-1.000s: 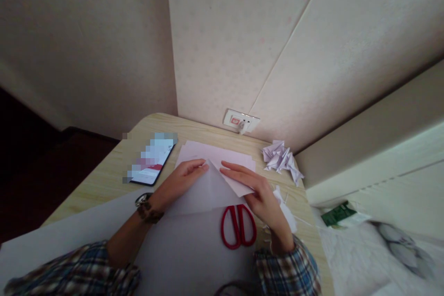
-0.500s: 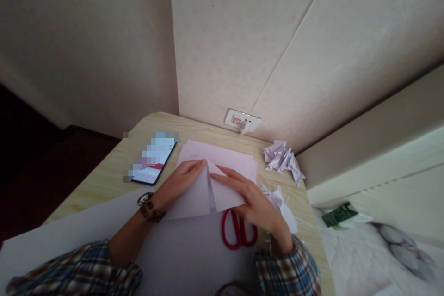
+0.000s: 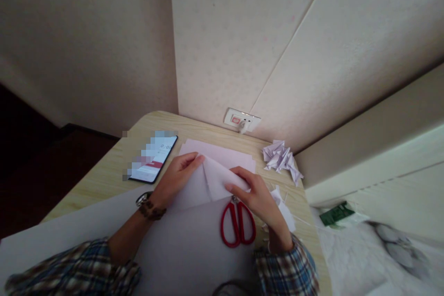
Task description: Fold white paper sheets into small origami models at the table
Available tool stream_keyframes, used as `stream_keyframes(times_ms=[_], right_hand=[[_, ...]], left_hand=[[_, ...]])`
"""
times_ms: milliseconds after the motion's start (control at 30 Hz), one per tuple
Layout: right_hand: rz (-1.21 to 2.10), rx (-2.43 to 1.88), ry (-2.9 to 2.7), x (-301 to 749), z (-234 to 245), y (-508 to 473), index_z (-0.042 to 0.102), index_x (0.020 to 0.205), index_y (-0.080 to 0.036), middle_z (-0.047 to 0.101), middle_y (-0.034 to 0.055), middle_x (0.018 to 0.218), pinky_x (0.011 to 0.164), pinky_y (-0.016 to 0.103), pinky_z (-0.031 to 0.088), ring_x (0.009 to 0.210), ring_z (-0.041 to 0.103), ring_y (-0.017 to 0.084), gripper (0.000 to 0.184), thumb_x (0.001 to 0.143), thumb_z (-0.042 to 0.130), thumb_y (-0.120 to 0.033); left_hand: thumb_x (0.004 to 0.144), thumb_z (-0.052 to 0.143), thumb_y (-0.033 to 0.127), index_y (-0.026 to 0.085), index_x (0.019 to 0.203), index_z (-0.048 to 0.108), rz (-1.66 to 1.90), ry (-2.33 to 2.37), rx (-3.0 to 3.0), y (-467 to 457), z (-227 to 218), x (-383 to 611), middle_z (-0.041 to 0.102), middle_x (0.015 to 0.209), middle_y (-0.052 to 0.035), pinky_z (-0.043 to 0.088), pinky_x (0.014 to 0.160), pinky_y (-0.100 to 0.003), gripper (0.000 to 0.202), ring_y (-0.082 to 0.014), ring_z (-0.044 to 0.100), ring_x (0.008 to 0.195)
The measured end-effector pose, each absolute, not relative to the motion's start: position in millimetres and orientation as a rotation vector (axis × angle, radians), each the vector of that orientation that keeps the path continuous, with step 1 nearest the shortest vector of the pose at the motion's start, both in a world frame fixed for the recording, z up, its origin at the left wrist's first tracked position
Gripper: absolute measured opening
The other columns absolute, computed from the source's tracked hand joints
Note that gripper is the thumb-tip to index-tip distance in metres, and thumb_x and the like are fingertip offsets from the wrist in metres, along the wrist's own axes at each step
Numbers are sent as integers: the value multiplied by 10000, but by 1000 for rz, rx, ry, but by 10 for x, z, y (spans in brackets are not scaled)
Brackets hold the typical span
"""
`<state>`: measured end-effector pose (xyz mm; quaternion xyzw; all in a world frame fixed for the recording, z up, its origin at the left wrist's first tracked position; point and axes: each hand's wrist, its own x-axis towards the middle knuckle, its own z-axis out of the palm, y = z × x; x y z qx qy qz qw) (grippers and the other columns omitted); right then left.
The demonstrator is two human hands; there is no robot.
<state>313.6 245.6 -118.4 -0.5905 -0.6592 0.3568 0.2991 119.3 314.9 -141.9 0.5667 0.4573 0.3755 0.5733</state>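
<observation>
- Biggest thing here is the light wood-grain table (image 3: 104,180), tucked into a corner of pale textured wall, with a white wall socket with a red switch (image 3: 241,120) right above its far edge.
- A big grey-white sheet of paper (image 3: 194,249) covers most of the near side of the table, running under both forearms.
- The white paper being folded (image 3: 215,180) sits mid-table on top of a pale pink sheet (image 3: 222,155). It's plain white, thin, with a sharp crease down the middle, and the right flap is lifted and curling over, so it looks like a peaked wedge.
- The left hand (image 3: 175,179), wristwatch on, lies flat with fingers stretched out, pressing the left half of the folded paper down. Not gripping, just pinning.
- The right hand (image 3: 255,194) is pinched onto the right flap's edge, thumb under, fingers over.
- A black smartphone (image 3: 152,159) lies to the left, screen lit and partly blurred.
- Red-handled scissors (image 3: 238,222) lie closed on the big sheet, just below the right hand.
- A crumpled pile of white folded paper bits (image 3: 280,157) sits at the far right corner, with more white scraps (image 3: 286,210) beside the right wrist.
</observation>
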Motion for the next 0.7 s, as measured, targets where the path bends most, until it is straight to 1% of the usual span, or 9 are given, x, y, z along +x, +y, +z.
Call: stream_keyframes(times_ms=[67,200,267,333,433,500,567,633,700], right_hand=[[956,-1612,-1724,3115,-1181,2466,647,877,-181,645,-11,749,597,226,411,654,558,138,150,815,617,-314],[964,-1600,-1693,3104,-1160,2466,640,848,-186,640,-19,754,609,226,401,660,548,131,117,789,638,-288],[976,-1565,-1659,3106,-1169,2474,629,872,-195,646,-11,799,646,235,415,710,562,141,142,774,651,-296],[986,-1523,-1549,3106,-1207,2491,596,954,-209,636,-1,850,663,248,430,753,573,152,223,767,645,-321],[1044,-1465,-1302,3084,-1310,2521,492,1054,-232,589,1,856,626,266,455,726,589,155,361,757,621,-394],[1150,-1392,-1195,3046,-1385,2530,439,1024,-241,561,2,860,604,273,467,731,609,161,401,738,620,-454],[1272,-1317,-1178,2987,-1445,2525,421,988,-242,557,13,893,613,274,474,779,619,168,413,722,636,-474],[1344,-1295,-1217,2918,-1487,2514,437,987,-235,579,28,936,646,275,473,807,608,162,406,718,663,-439],[1363,-1309,-1275,2861,-1514,2509,479,961,-222,608,28,912,677,282,467,802,597,160,351,725,679,-387]], left_hand=[[738,611,496,166,664,547,859,1027,1261,3137,-1416,1197,503,618,45,327,494,-199,344,-112,439,575],[677,710,445,162,735,591,783,946,1182,3111,-1417,1196,584,643,36,362,486,-193,312,-112,490,558],[669,733,420,159,724,602,816,960,1163,3107,-1421,1191,595,636,36,367,485,-188,297,-109,501,554],[673,737,407,161,735,614,871,969,1101,3106,-1427,1192,621,659,30,386,500,-191,282,-113,523,566],[674,744,391,167,763,614,985,963,948,3100,-1443,1218,648,696,25,428,547,-209,274,-128,563,599],[685,742,386,169,765,599,1076,943,870,3091,-1457,1247,642,689,32,432,561,-207,272,-122,563,602],[697,738,385,168,774,590,1145,913,828,3080,-1467,1275,639,688,35,432,570,-198,274,-113,559,610],[690,748,376,165,789,586,1177,889,788,3076,-1469,1293,641,689,35,439,581,-192,283,-111,565,626],[667,768,357,162,796,580,1174,879,734,3081,-1464,1297,645,690,33,446,582,-189,299,-109,569,626]])
